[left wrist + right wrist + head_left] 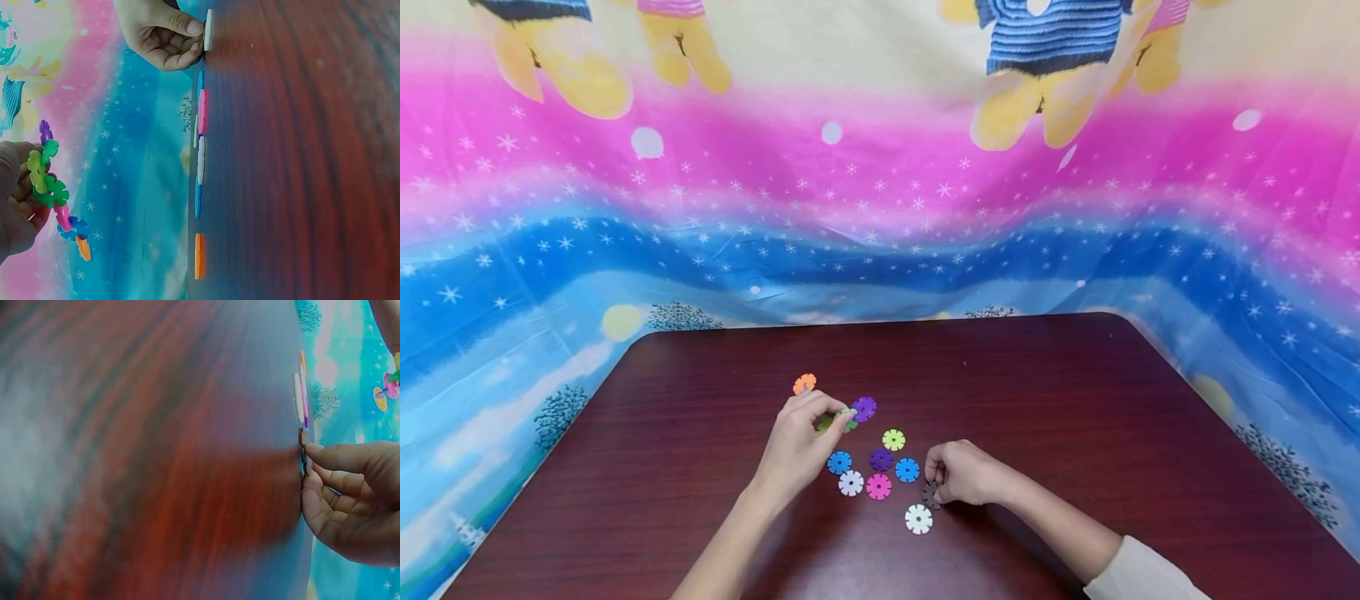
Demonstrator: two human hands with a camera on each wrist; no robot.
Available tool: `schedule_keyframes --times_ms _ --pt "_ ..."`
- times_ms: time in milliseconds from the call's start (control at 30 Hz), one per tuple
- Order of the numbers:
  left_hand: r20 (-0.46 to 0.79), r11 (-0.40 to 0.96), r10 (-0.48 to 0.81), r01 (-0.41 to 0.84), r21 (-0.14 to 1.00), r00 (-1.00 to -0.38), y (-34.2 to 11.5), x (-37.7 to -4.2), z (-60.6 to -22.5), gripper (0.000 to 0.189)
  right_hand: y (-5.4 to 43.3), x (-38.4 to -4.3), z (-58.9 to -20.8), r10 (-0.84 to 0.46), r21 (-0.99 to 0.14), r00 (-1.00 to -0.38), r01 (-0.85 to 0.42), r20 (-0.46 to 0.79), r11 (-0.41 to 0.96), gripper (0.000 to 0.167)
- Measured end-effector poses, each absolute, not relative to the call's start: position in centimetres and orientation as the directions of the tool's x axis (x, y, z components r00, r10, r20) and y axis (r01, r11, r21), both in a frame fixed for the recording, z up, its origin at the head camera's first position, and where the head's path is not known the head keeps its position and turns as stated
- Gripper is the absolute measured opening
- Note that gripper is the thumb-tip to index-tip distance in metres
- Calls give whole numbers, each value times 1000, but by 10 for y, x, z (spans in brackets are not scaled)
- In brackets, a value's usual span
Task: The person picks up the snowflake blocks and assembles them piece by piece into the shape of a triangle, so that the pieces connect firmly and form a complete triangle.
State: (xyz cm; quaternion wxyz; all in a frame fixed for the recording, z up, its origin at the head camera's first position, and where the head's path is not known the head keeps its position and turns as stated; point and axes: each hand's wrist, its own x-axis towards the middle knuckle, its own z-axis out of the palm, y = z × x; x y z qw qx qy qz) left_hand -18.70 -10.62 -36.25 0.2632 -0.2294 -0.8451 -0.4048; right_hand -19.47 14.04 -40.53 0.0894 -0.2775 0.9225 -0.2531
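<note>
My left hand point(797, 442) is raised over the table and pinches a chain of interlocked notched building discs point(51, 190). In the left wrist view the chain runs from a purple disc point(45, 130) through green, yellow-green, pink and blue ones to an orange end point(83, 248). My right hand point(968, 473) is low at the tabletop, thumb and fingers pinching a dark brown notched disc point(931, 496). That disc is partly covered by the fingers; the right wrist view shows it edge-on point(303, 437). A white disc point(918, 519) lies just in front of it.
Loose discs lie between the hands on the dark wooden table point(1037, 375): a yellow-green one point(893, 440), a dark purple one point(882, 459), a pink one point(879, 487), another white one point(851, 483) and blue ones point(907, 470). A printed cloth point(880, 192) hangs behind the table.
</note>
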Motion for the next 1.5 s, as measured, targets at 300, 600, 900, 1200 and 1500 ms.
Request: schedule_keyframes --times_ms 300,600,900,1200,1500 --pt "613 555 179 593 583 -770 -105 -186 -364 10 143 -195 -405 -559 -539 -829 -461 -22 705 22" --pt "614 554 197 604 574 -764 -103 -186 -365 11 148 -202 -400 -448 -675 -880 -428 160 600 16" --pt "564 563 245 590 579 -788 -100 -184 -366 11 141 -203 -387 -332 -879 -923 -315 195 358 12" --pt "501 579 335 594 559 -798 -97 -184 -365 10 137 -202 -377 -342 -937 -908 -310 242 161 11" --pt "459 571 375 591 569 -805 -94 -184 -365 8 132 -199 -378 -358 -935 -894 -333 270 126 9"
